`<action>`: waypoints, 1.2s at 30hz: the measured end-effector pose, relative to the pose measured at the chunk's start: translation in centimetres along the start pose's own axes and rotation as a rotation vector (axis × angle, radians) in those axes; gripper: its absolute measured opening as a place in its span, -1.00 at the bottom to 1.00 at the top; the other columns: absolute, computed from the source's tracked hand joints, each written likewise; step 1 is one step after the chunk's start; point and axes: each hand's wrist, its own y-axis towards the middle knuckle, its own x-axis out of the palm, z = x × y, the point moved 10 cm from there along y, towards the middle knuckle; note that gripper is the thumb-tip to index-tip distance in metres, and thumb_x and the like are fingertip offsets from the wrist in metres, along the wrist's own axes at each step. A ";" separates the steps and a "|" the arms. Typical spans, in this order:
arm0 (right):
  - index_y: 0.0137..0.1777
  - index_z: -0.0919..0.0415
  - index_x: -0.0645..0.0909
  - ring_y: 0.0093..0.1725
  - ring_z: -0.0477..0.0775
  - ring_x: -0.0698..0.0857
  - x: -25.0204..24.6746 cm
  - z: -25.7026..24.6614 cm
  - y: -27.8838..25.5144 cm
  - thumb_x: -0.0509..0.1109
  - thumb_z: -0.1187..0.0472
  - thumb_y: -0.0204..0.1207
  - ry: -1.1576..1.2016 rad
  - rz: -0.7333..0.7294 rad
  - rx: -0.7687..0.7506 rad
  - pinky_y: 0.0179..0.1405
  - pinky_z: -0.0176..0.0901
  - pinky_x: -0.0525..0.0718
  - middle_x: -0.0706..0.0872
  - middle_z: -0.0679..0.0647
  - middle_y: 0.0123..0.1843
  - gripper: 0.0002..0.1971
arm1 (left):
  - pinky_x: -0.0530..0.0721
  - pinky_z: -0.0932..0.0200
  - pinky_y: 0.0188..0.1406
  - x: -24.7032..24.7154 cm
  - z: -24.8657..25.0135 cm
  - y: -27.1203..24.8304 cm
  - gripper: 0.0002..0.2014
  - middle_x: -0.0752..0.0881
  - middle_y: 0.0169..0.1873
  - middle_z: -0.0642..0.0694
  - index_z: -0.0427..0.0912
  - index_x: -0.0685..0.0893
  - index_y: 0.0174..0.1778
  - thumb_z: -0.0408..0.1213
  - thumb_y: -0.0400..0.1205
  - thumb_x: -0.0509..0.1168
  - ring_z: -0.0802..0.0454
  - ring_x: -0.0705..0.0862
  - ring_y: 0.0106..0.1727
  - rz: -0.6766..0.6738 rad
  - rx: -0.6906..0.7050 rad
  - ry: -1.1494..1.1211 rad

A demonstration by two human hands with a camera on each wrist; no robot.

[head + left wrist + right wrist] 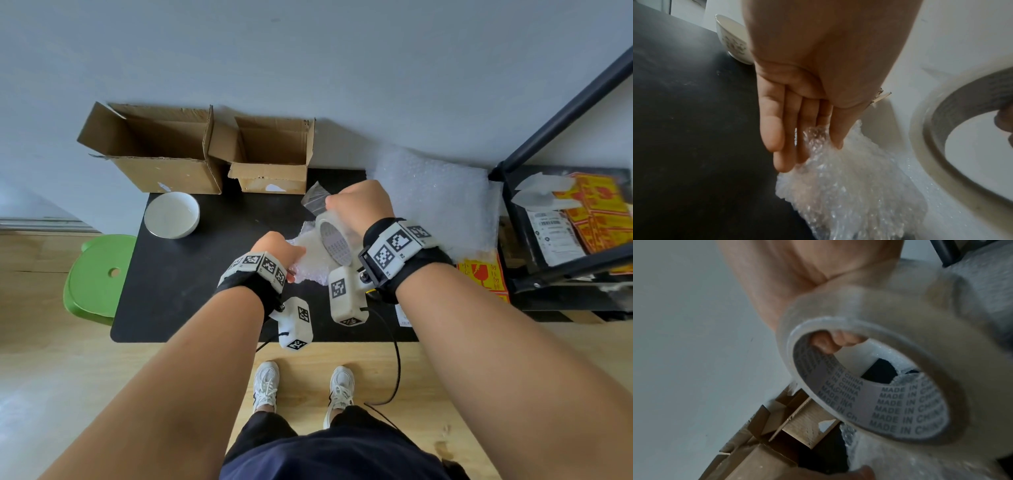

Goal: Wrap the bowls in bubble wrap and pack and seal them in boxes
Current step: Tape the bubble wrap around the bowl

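A bubble-wrapped bundle lies on the black table; what is inside it is hidden. My left hand holds the bundle's near edge, wrap pinched between thumb and fingers. My right hand grips a roll of clear tape just above the bundle, fingers hooked through its core. A short strip of tape sticks up from the roll. An unwrapped white bowl stands at the table's far left.
Two open cardboard boxes stand at the back against the wall. A pile of bubble wrap sheets lies at the right. A black shelf with yellow labels is further right, a green stool left.
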 end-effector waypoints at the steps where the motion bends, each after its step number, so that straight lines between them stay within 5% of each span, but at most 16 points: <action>1: -0.60 0.12 0.30 -0.52 0.04 0.37 0.4 0.2 -0.1 0.36 0.23 0.45 -0.015 -0.012 0.004 -0.44 -0.19 0.33 0.35 0.01 -0.59 -0.58 | 0.66 0.19 -0.46 0.1 0.0 0.0 -0.71 0.77 -0.42 -0.25 -0.35 0.55 -0.04 -0.14 0.64 0.32 -0.12 0.75 -0.50 -0.011 -0.002 -0.007; 5: -0.52 0.14 0.46 -0.45 0.02 0.45 2.2 1.1 -0.4 0.36 0.18 0.51 -0.061 -0.061 0.009 -0.45 -0.18 0.36 0.47 0.03 -0.51 -0.64 | 0.76 0.03 -0.16 0.4 -0.1 0.1 -0.68 0.76 -0.43 -0.27 -0.34 0.55 -0.22 -0.13 0.69 0.25 -0.15 0.77 -0.37 -0.059 0.006 -0.020; 8: -0.49 0.15 0.52 -0.41 0.05 0.49 3.4 1.5 -0.4 0.35 0.17 0.51 -0.081 -0.063 0.024 -0.35 -0.17 0.44 0.51 0.03 -0.49 -0.68 | 0.76 0.03 -0.06 0.4 -0.1 0.0 -0.67 0.78 -0.31 -0.27 -0.33 0.58 -0.15 -0.10 0.71 0.20 -0.16 0.77 -0.29 -0.086 0.030 0.021; 12: -0.48 0.18 0.61 -0.39 0.09 0.53 4.4 1.7 -0.2 0.34 0.16 0.49 -0.129 -0.055 0.016 -0.26 -0.06 0.54 0.55 0.04 -0.50 -0.70 | 0.73 0.06 -0.09 -1.7 0.2 0.1 -0.72 0.73 -0.27 -0.15 -0.21 0.65 -0.17 -0.06 0.68 0.24 -0.04 0.65 -0.34 0.023 0.141 0.056; 14: -0.54 0.16 0.54 -0.39 0.10 0.53 4.6 1.6 0.0 0.34 0.14 0.49 -0.145 -0.049 0.011 -0.26 -0.07 0.53 0.52 0.03 -0.52 -0.65 | 0.72 0.06 -0.07 -3.7 0.8 0.0 -0.87 0.74 -0.23 -0.15 -0.16 0.72 -0.16 -0.23 0.63 0.30 -0.03 0.63 -0.24 0.107 0.201 -0.079; 16: -0.48 0.16 0.61 -0.34 0.12 0.61 4.7 1.5 0.3 0.36 0.11 0.51 -0.154 -0.060 0.007 -0.19 -0.07 0.59 0.61 0.05 -0.45 -0.67 | 0.70 0.12 -0.07 -4.5 1.7 -0.2 -0.86 0.72 -0.22 -0.11 -0.15 0.77 -0.10 -0.39 0.58 0.31 0.01 0.62 -0.17 0.082 0.213 -0.221; 19: -0.31 0.15 0.74 -0.22 0.13 0.70 4.9 1.1 0.6 0.37 0.06 0.53 -0.186 -0.077 -0.003 -0.10 -0.07 0.66 0.74 0.08 -0.30 -0.74 | 0.69 0.17 -0.04 -4.3 3.2 -0.5 -0.82 0.72 -0.14 -0.09 -0.21 0.79 0.04 -0.26 0.56 0.43 0.06 0.62 -0.14 0.001 0.215 -0.253; 22: -0.37 0.12 0.68 -0.18 0.18 0.69 4.7 1.2 0.4 0.36 0.06 0.54 -0.202 -0.077 0.000 -0.18 -0.11 0.57 0.70 0.07 -0.33 -0.72 | 0.63 0.27 -0.17 -4.5 4.1 -0.5 -0.85 0.70 -0.28 -0.03 -0.18 0.80 -0.09 -0.17 0.56 0.46 0.10 0.61 -0.22 0.030 0.292 -0.240; 25: 0.17 0.16 0.71 0.15 0.18 0.68 4.6 1.3 0.5 0.34 -0.06 0.57 -0.210 -0.096 -0.024 0.01 -0.09 0.57 0.75 0.08 0.08 -0.65 | 0.70 0.12 0.01 -4.2 4.2 -0.1 -0.84 0.70 -0.27 -0.10 -0.24 0.78 -0.09 -0.21 0.58 0.44 0.04 0.62 -0.19 0.027 0.278 -0.213; 28: 0.00 0.16 0.65 -0.06 0.22 0.67 4.5 1.5 0.3 0.34 -0.19 0.55 -0.189 -0.139 -0.015 -0.20 -0.08 0.58 0.64 0.12 -0.21 -0.61 | 0.69 0.06 0.11 -4.2 4.3 0.1 -0.85 0.66 -0.29 -0.11 -0.26 0.74 -0.07 -0.23 0.61 0.40 0.00 0.63 -0.16 0.052 0.244 -0.186; 30: 0.06 0.23 0.68 -0.04 0.20 0.70 4.4 2.0 0.2 0.32 -0.22 0.55 -0.154 -0.164 0.006 -0.05 0.02 0.64 0.72 0.20 -0.05 -0.53 | 0.69 0.05 0.12 -4.2 4.5 0.3 -0.87 0.67 -0.27 -0.12 -0.24 0.72 -0.11 -0.24 0.62 0.39 -0.01 0.64 -0.15 0.069 0.235 -0.161; 36: 0.09 0.10 0.49 -0.01 0.01 0.57 4.2 3.8 0.3 0.30 -0.22 0.56 -0.038 -0.133 0.076 -0.01 -0.08 0.51 0.56 -0.05 -0.09 -0.61 | 0.69 -0.07 0.23 -4.7 5.2 0.9 -0.73 0.71 -0.15 -0.20 -0.34 0.76 0.02 -0.17 0.61 0.41 -0.15 0.70 -0.02 0.101 0.204 -0.055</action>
